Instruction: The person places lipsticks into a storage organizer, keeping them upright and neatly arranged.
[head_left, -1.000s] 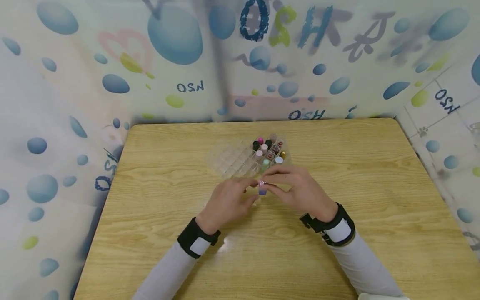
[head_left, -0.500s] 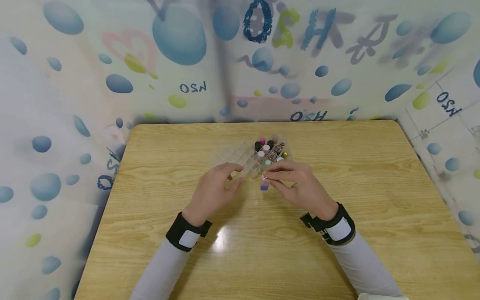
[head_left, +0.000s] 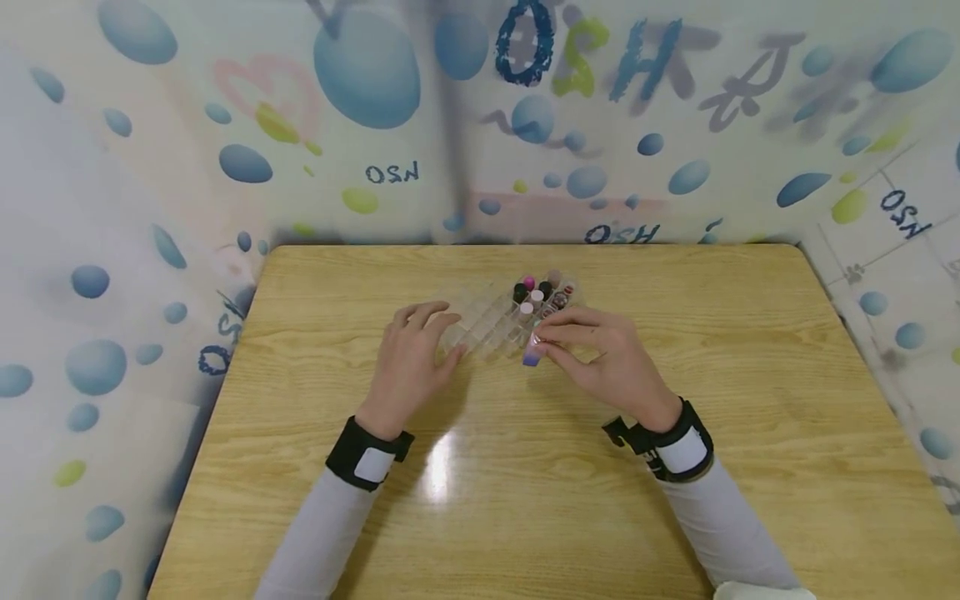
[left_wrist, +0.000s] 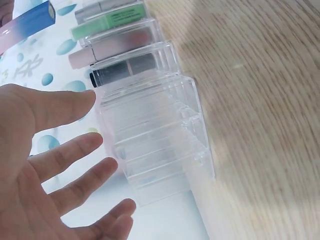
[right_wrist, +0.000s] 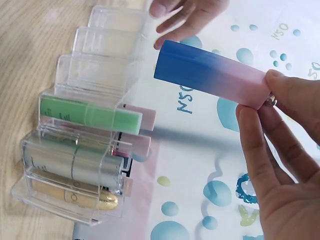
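Between thumb and fingertips my right hand pinches a lipstick tube, square-sided and fading from blue to pink. It is held up just in front of a clear stepped organizer. My left hand is at the organizer's left end, fingers spread and slightly bent, thumb tip near its front edge. The right wrist view shows a green tube, a silver tube and a gold tube standing in the organizer's slots. In the left wrist view a black tube sits beside bare slots.
The organizer stands on a wood-grain table, near the back. Several capped tubes, including one with a magenta cap, fill its right part. A patterned wall covering rises behind the table. Something white shows at the bottom right edge.
My left hand has let go of the lipstick tube's area and moved left to the organizer's end, its fingers spreading. My right hand has carried the tube slightly forward toward the slots.
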